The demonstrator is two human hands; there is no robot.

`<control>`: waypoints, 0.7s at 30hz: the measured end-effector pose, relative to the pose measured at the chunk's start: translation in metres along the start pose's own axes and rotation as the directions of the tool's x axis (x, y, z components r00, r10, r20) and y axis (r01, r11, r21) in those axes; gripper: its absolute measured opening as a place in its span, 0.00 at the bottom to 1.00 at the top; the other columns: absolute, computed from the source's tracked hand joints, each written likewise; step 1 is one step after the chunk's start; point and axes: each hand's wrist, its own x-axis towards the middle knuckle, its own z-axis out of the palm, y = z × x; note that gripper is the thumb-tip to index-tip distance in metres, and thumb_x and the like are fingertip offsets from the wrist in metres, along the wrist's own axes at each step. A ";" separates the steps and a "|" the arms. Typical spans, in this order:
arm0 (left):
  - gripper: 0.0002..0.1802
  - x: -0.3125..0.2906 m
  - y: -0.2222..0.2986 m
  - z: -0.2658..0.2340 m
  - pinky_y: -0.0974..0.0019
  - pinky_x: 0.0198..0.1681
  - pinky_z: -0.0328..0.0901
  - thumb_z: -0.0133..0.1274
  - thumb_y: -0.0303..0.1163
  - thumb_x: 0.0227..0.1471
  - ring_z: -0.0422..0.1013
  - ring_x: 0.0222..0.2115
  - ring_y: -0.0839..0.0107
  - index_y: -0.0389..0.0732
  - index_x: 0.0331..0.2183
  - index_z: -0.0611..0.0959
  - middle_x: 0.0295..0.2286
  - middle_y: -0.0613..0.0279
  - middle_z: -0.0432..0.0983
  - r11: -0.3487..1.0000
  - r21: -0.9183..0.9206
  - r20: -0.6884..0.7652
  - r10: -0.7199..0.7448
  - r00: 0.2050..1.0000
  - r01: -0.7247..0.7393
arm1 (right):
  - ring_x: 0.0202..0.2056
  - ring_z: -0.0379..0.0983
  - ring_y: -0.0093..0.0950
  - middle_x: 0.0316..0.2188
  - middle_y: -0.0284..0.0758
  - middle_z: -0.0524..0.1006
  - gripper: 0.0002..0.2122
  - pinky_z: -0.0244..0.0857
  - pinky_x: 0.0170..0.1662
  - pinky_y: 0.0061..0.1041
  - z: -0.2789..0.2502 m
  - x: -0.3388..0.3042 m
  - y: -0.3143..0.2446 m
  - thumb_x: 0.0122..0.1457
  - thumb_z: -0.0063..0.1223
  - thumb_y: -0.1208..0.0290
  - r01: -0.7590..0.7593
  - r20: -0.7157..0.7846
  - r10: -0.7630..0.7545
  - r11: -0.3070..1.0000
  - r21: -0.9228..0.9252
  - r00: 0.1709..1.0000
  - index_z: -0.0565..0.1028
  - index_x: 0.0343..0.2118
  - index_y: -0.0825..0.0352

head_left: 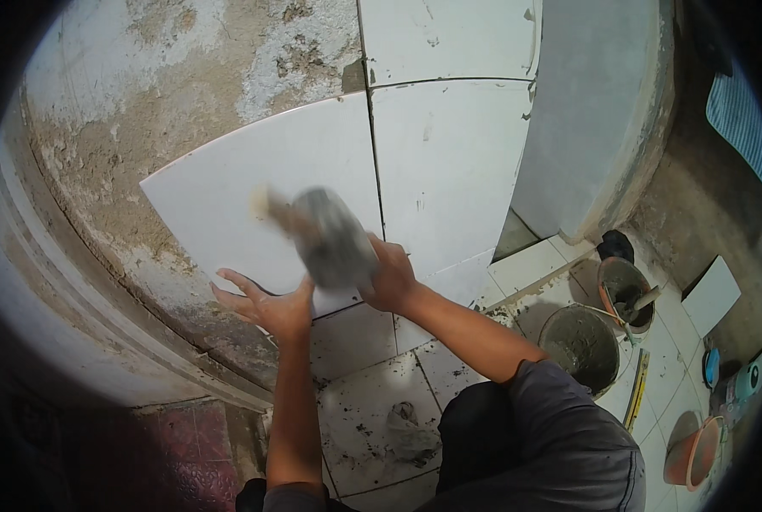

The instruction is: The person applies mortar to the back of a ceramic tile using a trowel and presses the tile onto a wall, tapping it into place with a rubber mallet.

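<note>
A large white tile (253, 179) lies against the rough wall, its right edge beside another white tile. My left hand (270, 305) is spread over the tile's lower edge, thumb and fingers apart. In my right hand (391, 277) is a trowel (334, 239), smeared by motion. That hand is closed at the grey blade, and the brown handle with its pale end points up and left over the tile face. Whether the handle end touches the tile I cannot tell.
A bucket of grey mortar (579, 346) stands on the tiled floor at the right, with a smaller bucket (624, 294) behind it. Nearby are a yellow level-like bar (637, 388), an orange bucket (695, 452) and a loose white tile (712, 297). A crumpled grey cloth or bag (411, 433) lies below.
</note>
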 end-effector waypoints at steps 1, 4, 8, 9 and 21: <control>0.73 0.001 0.001 0.000 0.36 0.59 0.41 0.69 0.52 0.28 0.37 0.61 0.40 0.41 0.63 0.38 0.58 0.35 0.33 1.000 -0.014 -0.008 0.015 1.000 -0.015 | 0.25 0.72 0.42 0.23 0.41 0.73 0.09 0.66 0.26 0.37 0.000 0.001 -0.001 0.51 0.51 0.73 -0.085 0.021 0.084 0.996 0.013 0.996 0.68 0.36 0.65; 0.75 0.000 0.001 -0.001 0.35 0.58 0.41 0.70 0.55 0.25 0.36 0.61 0.38 0.42 0.63 0.39 0.58 0.34 0.33 0.999 -0.043 -0.019 0.009 1.000 -0.010 | 0.23 0.72 0.43 0.20 0.40 0.72 0.08 0.65 0.25 0.35 0.001 0.005 -0.003 0.50 0.51 0.73 -0.001 -0.040 0.002 1.000 0.018 0.999 0.68 0.34 0.65; 0.75 -0.002 -0.003 0.002 0.35 0.58 0.41 0.70 0.56 0.24 0.36 0.61 0.38 0.43 0.63 0.40 0.59 0.34 0.34 0.997 -0.057 -0.049 0.053 0.997 -0.056 | 0.22 0.71 0.42 0.19 0.39 0.71 0.09 0.65 0.25 0.34 -0.002 0.008 -0.006 0.48 0.52 0.73 -0.182 0.032 0.183 0.983 -0.031 0.983 0.68 0.32 0.65; 0.72 -0.003 -0.005 0.003 0.36 0.59 0.41 0.68 0.56 0.28 0.37 0.61 0.39 0.43 0.63 0.40 0.59 0.35 0.34 0.999 -0.024 -0.036 0.036 0.999 -0.037 | 0.21 0.71 0.42 0.19 0.39 0.71 0.08 0.65 0.25 0.35 -0.002 0.008 -0.008 0.48 0.52 0.74 -0.133 0.051 0.134 0.991 -0.006 0.990 0.68 0.32 0.65; 0.64 -0.002 -0.009 0.006 0.39 0.59 0.42 0.64 0.54 0.36 0.40 0.61 0.42 0.45 0.63 0.42 0.60 0.36 0.36 0.995 -0.055 -0.079 0.074 0.994 -0.078 | 0.21 0.71 0.43 0.19 0.42 0.71 0.08 0.65 0.24 0.38 0.010 -0.005 -0.013 0.49 0.51 0.74 0.028 0.052 -0.024 0.997 -0.077 0.998 0.67 0.32 0.65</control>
